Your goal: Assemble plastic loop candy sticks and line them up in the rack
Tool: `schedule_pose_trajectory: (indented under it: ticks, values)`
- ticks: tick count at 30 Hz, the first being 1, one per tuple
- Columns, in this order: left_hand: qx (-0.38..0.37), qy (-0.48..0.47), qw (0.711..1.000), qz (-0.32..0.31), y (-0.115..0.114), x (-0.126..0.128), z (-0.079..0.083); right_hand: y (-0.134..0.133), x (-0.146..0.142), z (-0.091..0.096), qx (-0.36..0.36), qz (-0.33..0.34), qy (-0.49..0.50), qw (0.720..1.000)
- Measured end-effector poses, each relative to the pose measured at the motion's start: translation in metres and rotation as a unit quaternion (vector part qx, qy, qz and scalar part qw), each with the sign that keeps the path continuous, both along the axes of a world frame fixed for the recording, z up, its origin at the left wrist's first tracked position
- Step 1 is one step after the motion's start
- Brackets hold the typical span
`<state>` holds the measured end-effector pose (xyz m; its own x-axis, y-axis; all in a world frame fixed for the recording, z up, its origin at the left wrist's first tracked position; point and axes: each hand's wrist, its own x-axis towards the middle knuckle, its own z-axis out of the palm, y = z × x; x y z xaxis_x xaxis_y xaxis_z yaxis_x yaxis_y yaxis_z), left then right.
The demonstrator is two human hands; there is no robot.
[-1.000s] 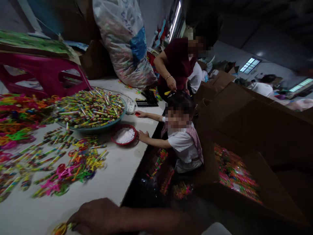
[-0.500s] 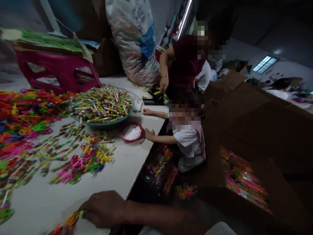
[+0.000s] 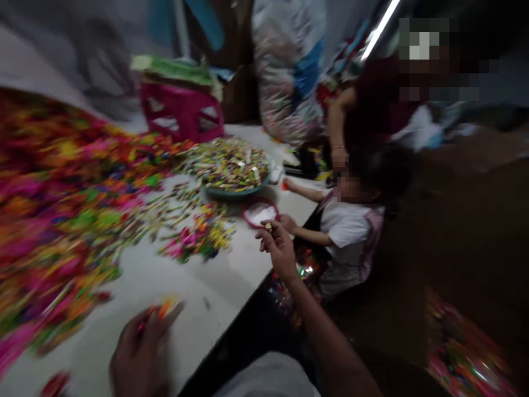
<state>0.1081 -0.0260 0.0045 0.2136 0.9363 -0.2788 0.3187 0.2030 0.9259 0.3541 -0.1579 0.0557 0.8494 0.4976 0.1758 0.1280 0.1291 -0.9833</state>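
Observation:
Low on the white table, my left hand (image 3: pixel 142 344) is closed around small bright plastic pieces (image 3: pixel 167 305), orange and yellow, too blurred to name. My right hand (image 3: pixel 281 251) is raised over the table edge, pinching a small yellowish piece (image 3: pixel 268 226) seen end-on. Just beyond those fingers stands a red-rimmed basket (image 3: pixel 243 212) with white contents. To the left of my right hand lies a small heap of colourful plastic pieces (image 3: pixel 202 234). Thin patterned tubes (image 3: pixel 161 209) are scattered behind that heap.
A blue-green basin (image 3: pixel 231 194) heaped with tubes stands farther back. A large pile of bright plastic pieces (image 3: pixel 61 176) covers the left side. Beyond are a pink stool (image 3: pixel 182 110) and a stuffed clear bag (image 3: pixel 285 71). Two other people are at the right, one with a hand (image 3: pixel 288 223) beside the basket.
My right hand has moved up and forward from the near table edge, away from my left hand, carrying the small piece. The view has swung left.

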Motion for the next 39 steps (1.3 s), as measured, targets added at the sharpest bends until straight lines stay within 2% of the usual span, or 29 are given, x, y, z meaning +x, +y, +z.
schedule_pose_trajectory:
  ticks: [2,4,6,9,12,15,18,20,22,23,25,27,29,32,35,39]
  values:
    - [-0.064,-0.037,0.997,0.032,0.000,-0.006,0.009,0.019,-0.038,-0.034,-0.061,0.131,0.043,0.989]
    - [-0.138,-0.155,0.976,0.063,0.003,-0.005,0.017,0.034,-0.078,-0.059,-0.099,0.221,0.057,0.969]
    - [-0.177,-0.227,0.954,0.088,0.006,-0.003,0.023,0.047,-0.109,-0.071,-0.115,0.288,0.048,0.950]
    - [-0.179,-0.276,0.939,0.102,0.003,-0.009,0.025,0.062,-0.134,-0.070,-0.114,0.350,0.031,0.929]
    - [-0.163,-0.287,0.938,0.103,-0.005,-0.020,0.020,0.071,-0.141,-0.064,-0.121,0.372,0.005,0.920]
    - [-0.140,-0.261,0.951,0.091,-0.009,-0.028,0.010,0.076,-0.139,-0.059,-0.125,0.357,-0.009,0.926]
    - [-0.121,-0.245,0.961,0.033,-0.008,-0.030,0.001,0.079,-0.136,-0.055,-0.136,0.343,-0.042,0.928]
    - [-0.112,-0.250,0.961,0.040,-0.007,-0.030,-0.003,0.080,-0.135,-0.056,-0.136,0.330,-0.104,0.928]
    - [-0.141,-0.252,0.954,0.079,-0.006,-0.031,-0.005,0.076,-0.133,-0.062,-0.117,0.302,-0.211,0.922]
    - [-0.183,-0.258,0.946,0.078,-0.006,-0.033,-0.005,0.073,-0.133,-0.065,-0.103,0.294,-0.273,0.910]
    - [-0.284,-0.281,0.916,0.018,-0.005,-0.037,-0.004,0.066,-0.133,-0.072,-0.073,0.308,-0.383,0.868]
    - [-0.328,-0.307,0.893,-0.026,-0.005,-0.041,-0.003,0.059,-0.136,-0.078,-0.061,0.346,-0.434,0.830]
    - [-0.301,-0.315,0.900,0.009,-0.006,-0.043,-0.004,0.053,-0.140,-0.079,-0.081,0.399,-0.398,0.822]
    - [-0.252,-0.301,0.917,0.064,-0.006,-0.043,-0.008,0.048,-0.147,-0.076,-0.150,0.453,-0.221,0.850]
    - [-0.217,-0.268,0.936,0.071,-0.006,-0.041,-0.012,0.049,-0.149,-0.074,-0.198,0.415,-0.111,0.881]
    - [-0.177,-0.237,0.952,0.082,-0.008,-0.037,-0.012,0.058,-0.150,-0.073,-0.211,0.382,-0.123,0.891]
